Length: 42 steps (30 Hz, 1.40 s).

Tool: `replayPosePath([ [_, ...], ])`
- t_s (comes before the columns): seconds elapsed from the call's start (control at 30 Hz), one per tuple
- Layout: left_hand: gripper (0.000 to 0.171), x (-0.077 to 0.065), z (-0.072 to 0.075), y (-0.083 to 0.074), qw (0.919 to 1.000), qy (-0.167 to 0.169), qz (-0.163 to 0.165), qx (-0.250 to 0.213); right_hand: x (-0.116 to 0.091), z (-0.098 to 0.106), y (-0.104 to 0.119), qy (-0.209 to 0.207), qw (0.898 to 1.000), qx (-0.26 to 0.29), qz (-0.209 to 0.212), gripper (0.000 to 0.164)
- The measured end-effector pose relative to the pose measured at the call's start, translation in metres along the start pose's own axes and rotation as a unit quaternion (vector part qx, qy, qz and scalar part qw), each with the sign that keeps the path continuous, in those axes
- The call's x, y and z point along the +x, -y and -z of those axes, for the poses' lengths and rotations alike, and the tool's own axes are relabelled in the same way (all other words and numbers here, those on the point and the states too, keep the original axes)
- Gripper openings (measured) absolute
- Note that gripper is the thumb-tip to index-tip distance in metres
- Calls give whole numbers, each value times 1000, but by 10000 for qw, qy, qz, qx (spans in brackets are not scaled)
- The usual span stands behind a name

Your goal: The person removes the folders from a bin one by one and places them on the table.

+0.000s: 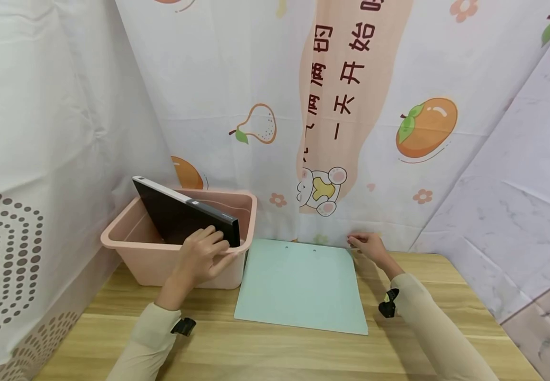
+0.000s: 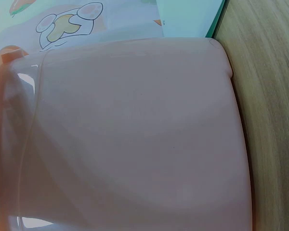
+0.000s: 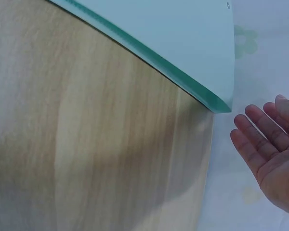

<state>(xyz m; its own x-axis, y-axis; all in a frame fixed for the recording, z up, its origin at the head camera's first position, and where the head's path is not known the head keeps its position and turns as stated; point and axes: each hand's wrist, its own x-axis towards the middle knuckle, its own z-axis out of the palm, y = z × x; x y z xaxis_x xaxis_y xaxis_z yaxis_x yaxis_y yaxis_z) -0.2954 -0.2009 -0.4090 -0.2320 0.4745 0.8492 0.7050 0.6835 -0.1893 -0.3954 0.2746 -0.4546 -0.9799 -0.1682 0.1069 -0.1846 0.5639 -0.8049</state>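
A pink plastic bin (image 1: 251, 222) stands at the left of the table with a black file binder (image 1: 170, 211) tilted inside it, its spine upward. My left hand (image 1: 200, 254) grips the bin's near rim, fingers curled over it and overlapping the binder, thumb on the outside; in the left wrist view the bin's wall (image 2: 135, 125) fills most of the picture. Right of the bin a mint-green folder (image 1: 303, 286) lies flat. Beyond its far right corner my right hand (image 1: 369, 246) is held with fingers extended and nothing in them; the right wrist view shows the palm.
Everything stands on a wood-grain table (image 1: 255, 349). A white curtain (image 1: 236, 63) with fruit prints and lettering hangs right behind the table's far edge, and more cloth hangs at both sides.
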Motion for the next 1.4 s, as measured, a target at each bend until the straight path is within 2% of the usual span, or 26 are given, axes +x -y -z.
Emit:
replayPosePath([
  [0.5, 48, -2, 0, 1, 10000, -2, -16, -13, -4, 13, 26, 133, 9997, -80, 202, 37],
  [0.73, 48, -1, 1, 1, 10000, -14, -44, -5, -5, 17, 50, -22, 9966, -313, 761, 34],
  [1.13, 44, -3, 1, 1, 10000, -17, -76, -21, -12, 16, 121, -198, 9876, -406, 1506, 34],
  [1.4, 49, -2, 1, 0, 10000, 17, -43, -11, -23, 11, 163, -112, 9843, -352, 1727, 38],
])
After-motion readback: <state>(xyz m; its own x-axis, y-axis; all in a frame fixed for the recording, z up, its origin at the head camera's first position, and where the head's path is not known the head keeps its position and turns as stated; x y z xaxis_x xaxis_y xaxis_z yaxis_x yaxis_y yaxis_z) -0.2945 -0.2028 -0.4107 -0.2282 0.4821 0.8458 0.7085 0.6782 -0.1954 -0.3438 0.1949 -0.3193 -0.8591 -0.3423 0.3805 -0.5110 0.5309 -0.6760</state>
